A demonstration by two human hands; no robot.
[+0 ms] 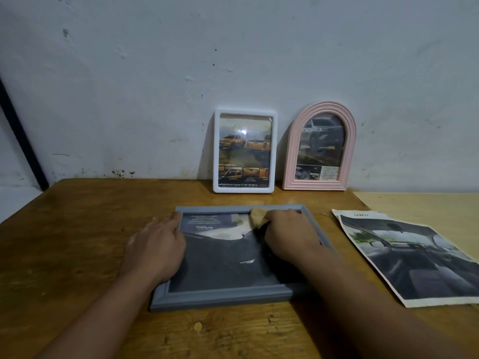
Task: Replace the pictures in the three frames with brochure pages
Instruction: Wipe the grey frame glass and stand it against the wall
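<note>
Frames first: the grey frame (228, 296) lies flat on the desk (77, 255), face up with a brochure page already behind the glass, so it looks like cleanup time. Left hand (155, 244) rests flat on the left rail, fingers relaxed, probably just to stop it sliding. Right hand (290, 237) has its grip bunched around a tan cloth (259, 215) near the top edge, wiping I'd guess. White frame (245, 151) and pink arched frame (320, 149) lean on the wall, both filled. A loose page (414, 257) sits off to the right.
</note>
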